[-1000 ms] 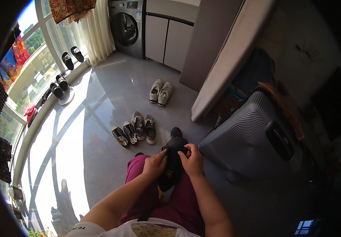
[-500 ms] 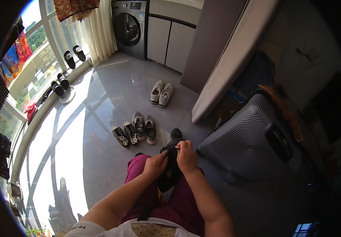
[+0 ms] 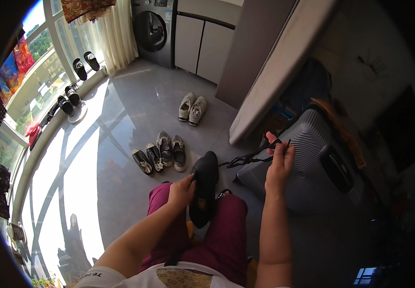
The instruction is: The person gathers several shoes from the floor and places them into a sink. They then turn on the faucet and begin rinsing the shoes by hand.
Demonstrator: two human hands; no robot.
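Note:
A black shoe (image 3: 204, 185) rests over my lap between my knees, its toe pointing away from me. My left hand (image 3: 182, 193) grips its left side, fingers curled over the edge. From the shoe's right side a dark, tangled shoelace (image 3: 246, 159) stretches out to the right. Its far end is in my right hand (image 3: 279, 163), which is raised in front of the grey suitcase with the fingers closed round the lace. Whether the lace is still joined to the shoe is too small to tell. The shoe's opening is dark inside.
A ribbed grey suitcase (image 3: 299, 168) stands close on my right. Ahead on the floor are black-and-white sneakers (image 3: 148, 158), grey sneakers (image 3: 171, 151) and white shoes (image 3: 193, 109). Several slippers (image 3: 69, 102) line the window ledge. A washing machine (image 3: 152, 31) stands at the back.
My right hand has moved from the shoe out to the right, drawing the lace with it. The shoe now shows more fully, with my left hand still on it.

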